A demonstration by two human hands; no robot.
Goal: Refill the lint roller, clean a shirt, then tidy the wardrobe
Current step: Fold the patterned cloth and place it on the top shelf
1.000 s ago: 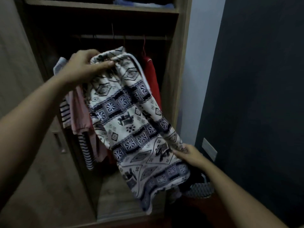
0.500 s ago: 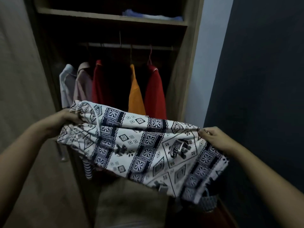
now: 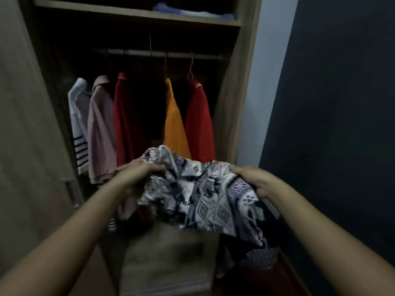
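Standing at the open wardrobe (image 3: 241,82), gripping a black-and-white patterned garment (image 3: 205,195) low and out front, just below the hanging clothes. Bunched up tight in the left hand (image 3: 139,174) at one end, fingers curled right into the fabric. Clutched the same way in the right hand (image 3: 254,180) at the other end, with the loose part sagging down between and under the right wrist. Kinda blurry there, so no telling what sort of garment. Behind it, hanging on the rail (image 3: 162,54), left to right: a white shirt with navy stripes (image 3: 78,116), a pink polo (image 3: 100,129), a red shirt (image 3: 124,116), then a gap, an orange shirt (image 3: 174,122) and a second red shirt (image 3: 199,120). Some pale blue folded cloth (image 3: 188,12) up on the shelf (image 3: 136,17) above. Dark wall (image 3: 342,103) off to the right.
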